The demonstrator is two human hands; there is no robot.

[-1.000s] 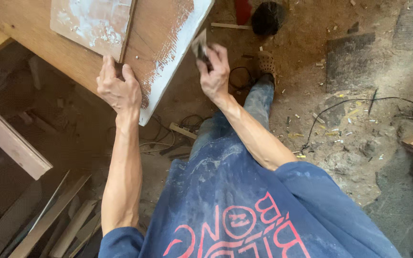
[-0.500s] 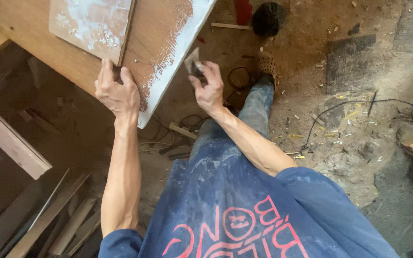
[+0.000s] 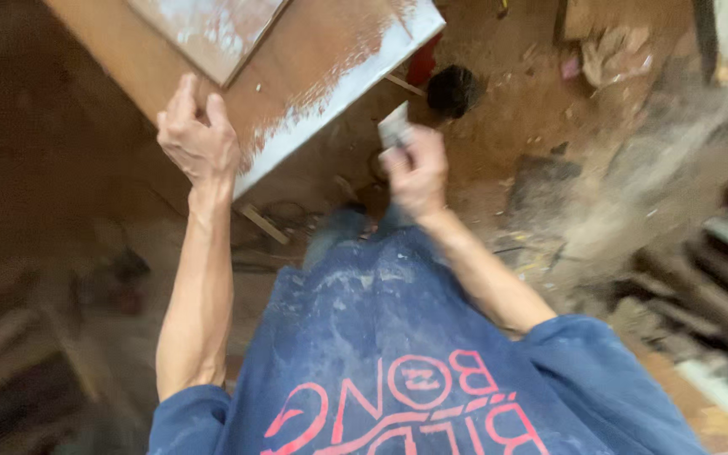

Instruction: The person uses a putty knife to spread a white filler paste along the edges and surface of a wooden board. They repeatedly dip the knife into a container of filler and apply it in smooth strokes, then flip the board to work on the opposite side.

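Dust lies over most of what we see, and the picture is blurred toward its edges. Our left hand (image 3: 200,139) rests on the wooden board (image 3: 313,63), fingers spread flat over its near edge, pressing on it rather than closing round it. The board is brown, smeared with white filler along its pale right edge, and it runs up out of the top of the view. On top of it, at the upper left, lies a smaller panel (image 3: 208,29), also patched with white.

Our right hand (image 3: 414,173) is off the board, just to the right of its pale edge and a little below it. It is closed on a small grey pad (image 3: 395,131), pinched between thumb and fingers, with the pad's upper end sticking up above the knuckles. The pad looks like a folded abrasive sheet, though the blur keeps us from being sure. It does not touch the board.

Below the hands we see our blue shirt (image 3: 398,362), dusted white across the front, with red print near the bottom of the view. A black round thing (image 3: 452,88) sits on the dirt floor (image 3: 549,135) beyond the right hand, beside something red (image 3: 423,63) half hidden under the board's corner. Loose wood scraps (image 3: 263,223) lie on the ground under the board.
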